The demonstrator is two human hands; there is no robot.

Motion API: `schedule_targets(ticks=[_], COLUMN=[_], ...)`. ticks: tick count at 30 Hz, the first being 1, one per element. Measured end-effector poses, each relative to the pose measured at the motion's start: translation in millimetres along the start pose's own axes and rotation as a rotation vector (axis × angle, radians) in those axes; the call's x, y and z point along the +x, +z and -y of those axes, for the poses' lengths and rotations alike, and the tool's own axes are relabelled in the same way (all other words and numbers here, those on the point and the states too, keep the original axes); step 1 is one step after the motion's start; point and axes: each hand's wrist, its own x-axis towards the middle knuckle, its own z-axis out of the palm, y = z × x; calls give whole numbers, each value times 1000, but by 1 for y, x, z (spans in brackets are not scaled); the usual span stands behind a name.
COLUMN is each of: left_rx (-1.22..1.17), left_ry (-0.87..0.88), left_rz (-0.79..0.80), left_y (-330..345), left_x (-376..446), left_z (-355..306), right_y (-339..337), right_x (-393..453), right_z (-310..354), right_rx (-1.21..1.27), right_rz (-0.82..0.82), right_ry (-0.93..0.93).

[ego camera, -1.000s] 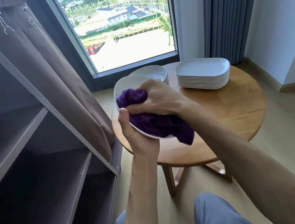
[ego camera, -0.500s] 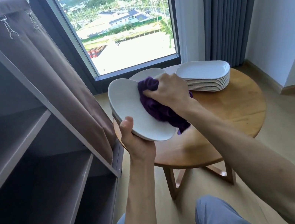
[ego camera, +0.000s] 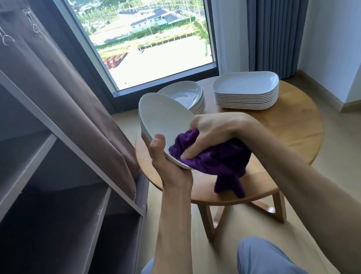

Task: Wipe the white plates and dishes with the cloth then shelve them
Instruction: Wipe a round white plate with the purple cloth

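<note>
My left hand [ego camera: 167,163] grips the near rim of a white oval dish [ego camera: 164,118], which is tilted up on edge over the table's left side. My right hand [ego camera: 214,131] clutches a bunched purple cloth [ego camera: 219,161] and presses it against the dish's lower inner face, near my left thumb. A tail of the cloth hangs down over the table's front edge. Behind the dish sits a stack of white oval dishes [ego camera: 188,97], and to the right a stack of white rounded-rectangle plates [ego camera: 247,89].
A round wooden table [ego camera: 291,123] stands before the window. On the left is a grey-brown shelving unit [ego camera: 39,184] with bare shelves and a fabric cover [ego camera: 68,103] pulled to the side. Curtains hang at the back right. My knees are at the bottom.
My right hand has swept the cloth from the dish's upper right down to its lower edge. The dish has tipped a little more upright and the view has shifted slightly.
</note>
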Motion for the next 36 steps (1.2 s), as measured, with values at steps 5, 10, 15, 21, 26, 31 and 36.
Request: schedule_targets(ticks=[5,10,15,21,26,31,36], left_rx=[16,68,71,102,80,51,-11], left_ry=[-50,-51,34,79,119,121,12], left_rz=[57,29,27,4,-18,8,-48], left_y=[10,19,12,5,-1,2,8], left_x=[-6,-14,-19,-6,6,9,-5], left_z=[10,9,2,-3,1,4,15], right_y=[0,14,8,14,18,10,6], right_x=[-1,22,48,49,35,11,-2], right_z=[11,15,-3,-29,-34,-25,-8], right_rx=[269,467,255,49,-43,79,244], right_rz=[-201,-696,-936,-761,-416,-69,-126], right_ry=[-195,-167,-24,187,288,89,-151])
